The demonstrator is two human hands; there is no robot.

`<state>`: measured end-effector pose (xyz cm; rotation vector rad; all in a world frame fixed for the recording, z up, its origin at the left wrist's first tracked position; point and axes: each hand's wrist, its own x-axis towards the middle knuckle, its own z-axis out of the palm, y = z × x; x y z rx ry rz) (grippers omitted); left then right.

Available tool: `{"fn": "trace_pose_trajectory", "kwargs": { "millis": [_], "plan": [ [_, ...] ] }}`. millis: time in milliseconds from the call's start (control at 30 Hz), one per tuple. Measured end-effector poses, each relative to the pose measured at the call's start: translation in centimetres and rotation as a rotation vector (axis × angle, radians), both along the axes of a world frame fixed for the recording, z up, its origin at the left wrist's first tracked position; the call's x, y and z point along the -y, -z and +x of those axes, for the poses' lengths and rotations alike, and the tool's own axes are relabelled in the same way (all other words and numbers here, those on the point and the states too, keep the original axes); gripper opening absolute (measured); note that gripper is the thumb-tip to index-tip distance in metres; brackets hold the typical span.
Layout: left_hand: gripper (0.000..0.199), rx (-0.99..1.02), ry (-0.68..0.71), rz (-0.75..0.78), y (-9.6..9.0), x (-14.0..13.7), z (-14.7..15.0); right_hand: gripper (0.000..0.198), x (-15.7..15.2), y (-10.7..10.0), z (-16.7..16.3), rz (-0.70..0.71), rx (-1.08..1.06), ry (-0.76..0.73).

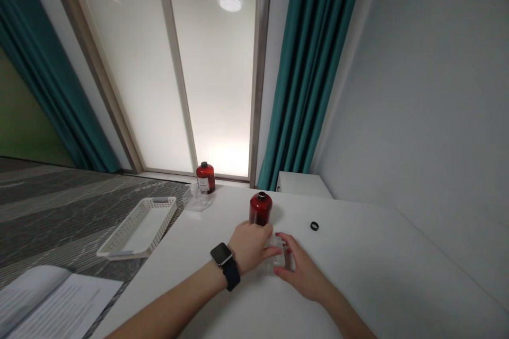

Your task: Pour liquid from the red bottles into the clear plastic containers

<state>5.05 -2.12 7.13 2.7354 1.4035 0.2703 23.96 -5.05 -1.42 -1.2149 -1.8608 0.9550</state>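
My left hand (pixel 248 248), with a dark watch on the wrist, is closed at the near side of a dark red bottle (pixel 260 208). Its thumb and fingers are on a clear plastic container (pixel 277 260), partly hidden by both hands. From the other side, my right hand (pixel 300 269) curls its thumb and fingers around that same container. The red bottle stands upright just beyond my left hand, its neck uncapped. To the right, a small black ring (pixel 314 226) lies on the white table (pixel 350 275).
A second red bottle (pixel 205 180) with a black cap and white label stands at the table's far left corner. Beside it sits a clear plastic piece (pixel 198 200). Left of the table are a white basket (pixel 159 202) and an open book (pixel 67 302). A white cabinet (pixel 304 185) stands behind.
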Motion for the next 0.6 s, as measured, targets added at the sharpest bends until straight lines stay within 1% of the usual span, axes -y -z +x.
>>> {"fn": "trace_pose_trajectory", "kwargs": {
  "millis": [100,200,333,500,600],
  "plan": [
    [0.036,-0.01,0.007,-0.063,-0.4,-0.2,0.2,0.066,0.0,0.1,0.0,0.003,0.005,-0.004],
    [0.028,-0.009,0.06,-0.112,-0.8,-0.4,0.2,0.067,0.1,0.1,0.0,-0.008,0.008,-0.007],
    [0.022,-0.005,0.156,-0.128,-1.1,-0.9,0.0,0.065,0.2,-0.1,0.0,-0.019,0.01,-0.025],
    [0.017,0.004,0.322,-0.134,-1.3,-2.1,-0.5,0.065,0.2,-0.6,0.2,-0.009,0.016,-0.039],
    [0.014,0.028,0.375,-0.124,-1.3,-2.5,-0.9,0.063,0.1,-0.5,0.3,-0.003,0.034,-0.038]
  ]
}}
